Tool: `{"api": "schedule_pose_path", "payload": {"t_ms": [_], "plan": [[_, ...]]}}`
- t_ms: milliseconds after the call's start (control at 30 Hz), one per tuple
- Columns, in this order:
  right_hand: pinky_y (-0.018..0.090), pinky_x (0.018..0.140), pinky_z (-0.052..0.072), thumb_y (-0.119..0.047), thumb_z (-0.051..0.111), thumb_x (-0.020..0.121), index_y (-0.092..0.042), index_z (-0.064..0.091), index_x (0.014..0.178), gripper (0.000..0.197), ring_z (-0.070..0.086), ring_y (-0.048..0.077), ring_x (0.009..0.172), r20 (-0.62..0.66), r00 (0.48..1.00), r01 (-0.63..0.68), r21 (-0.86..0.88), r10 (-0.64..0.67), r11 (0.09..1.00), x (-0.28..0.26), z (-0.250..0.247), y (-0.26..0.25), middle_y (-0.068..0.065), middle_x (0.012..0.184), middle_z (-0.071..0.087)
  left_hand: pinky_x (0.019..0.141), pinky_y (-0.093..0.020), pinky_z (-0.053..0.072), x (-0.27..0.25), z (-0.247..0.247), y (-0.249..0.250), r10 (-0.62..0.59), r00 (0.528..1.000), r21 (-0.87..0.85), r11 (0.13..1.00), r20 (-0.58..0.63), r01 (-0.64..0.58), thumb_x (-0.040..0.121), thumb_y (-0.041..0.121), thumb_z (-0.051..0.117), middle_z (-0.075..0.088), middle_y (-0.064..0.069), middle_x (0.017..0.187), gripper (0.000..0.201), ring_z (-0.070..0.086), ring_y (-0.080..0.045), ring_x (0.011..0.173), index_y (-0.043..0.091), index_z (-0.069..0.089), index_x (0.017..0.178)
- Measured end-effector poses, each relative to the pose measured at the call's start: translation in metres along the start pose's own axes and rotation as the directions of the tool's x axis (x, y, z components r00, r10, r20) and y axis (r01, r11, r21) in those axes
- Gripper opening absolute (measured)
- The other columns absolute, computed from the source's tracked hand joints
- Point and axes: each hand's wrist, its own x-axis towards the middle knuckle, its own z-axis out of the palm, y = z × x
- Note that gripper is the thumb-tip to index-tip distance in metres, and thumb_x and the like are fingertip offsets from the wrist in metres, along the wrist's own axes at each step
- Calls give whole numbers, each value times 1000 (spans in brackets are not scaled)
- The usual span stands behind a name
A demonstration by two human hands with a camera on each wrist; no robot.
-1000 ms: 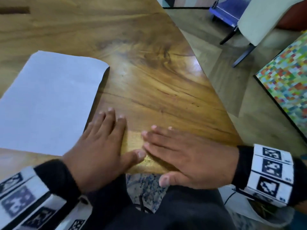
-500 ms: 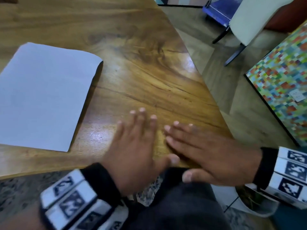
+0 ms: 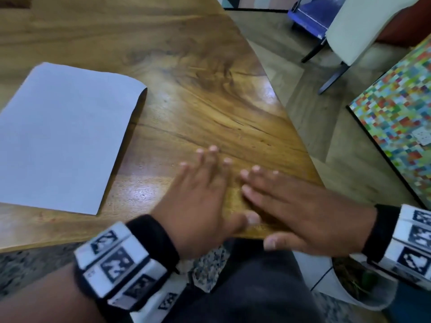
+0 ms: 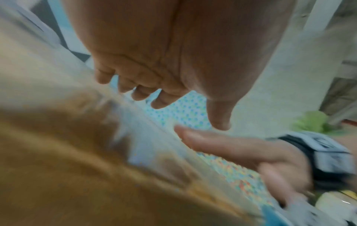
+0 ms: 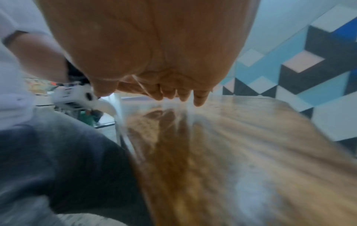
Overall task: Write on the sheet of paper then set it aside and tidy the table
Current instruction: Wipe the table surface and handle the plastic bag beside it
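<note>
Setting: A person sits at a wooden table (image 3: 198,108), both palms turned down over its near right corner, seen from the head camera.
Left hand: The left hand (image 3: 200,206) lies flat with fingers straight and slightly spread, holding nothing; its thumb reaches toward the other hand at the table's near edge. The left wrist view shows the palm (image 4: 173,50) from below, fingers relaxed, above the blurred wood.
Right hand: The right hand (image 3: 303,215) is also flat and empty, fingers straight and pointing left, its fingertips just beside the left hand's index finger. Its thumb hangs past the table edge. The right wrist view shows the palm (image 5: 154,45) over the streaked tabletop; whether it touches the wood cannot be told.
Sheet of paper: The white sheet of paper (image 3: 63,141) lies flat on the left part of the table, well apart from both hands, its far right corner slightly curled. No writing can be made out on it.
Wrists: Black bands with white marker blocks (image 3: 116,259) wrap both wrists.
Surroundings: A multicoloured mosaic panel (image 3: 396,108) and a cream chair (image 3: 363,26) stand on the floor to the right.
</note>
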Motion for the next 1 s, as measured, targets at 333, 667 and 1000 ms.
{"api": "schedule_pose_path", "payload": {"t_ms": [333, 667, 1000], "plan": [[41, 123, 11, -79, 1, 86, -26, -15, 154, 88, -25, 8, 147, 100, 987, -124, -32, 127, 992, 10, -9, 31, -5, 160, -27, 126, -48, -7, 10, 4, -2, -11, 997, 62, 998, 74, 7, 75, 92, 15, -32, -13, 162, 118, -31, -27, 150, 17, -20, 158], [45, 123, 7, -71, 10, 94, -22, -9, 156, 81, -21, 13, 149, 88, 990, 111, -36, -107, 993, 38, -4, 11, -3, 162, -20, 125, -55, 3, 2, -18, -53, -320, 945, 33, 946, -75, 323, 68, 96, -4, -15, -11, 169, 120, -14, -30, 155, 20, -5, 160], [35, 124, 4, -50, 10, 97, -23, 3, 157, 66, -14, 12, 150, 4, 999, 34, -89, -34, 995, 83, -41, 26, -7, 164, -9, 120, -39, 32, -16, -24, 4, 140, 978, -214, 971, 156, -105, 87, 79, 42, 34, -1, 163, 83, 25, -16, 151, 29, 39, 152]]}}
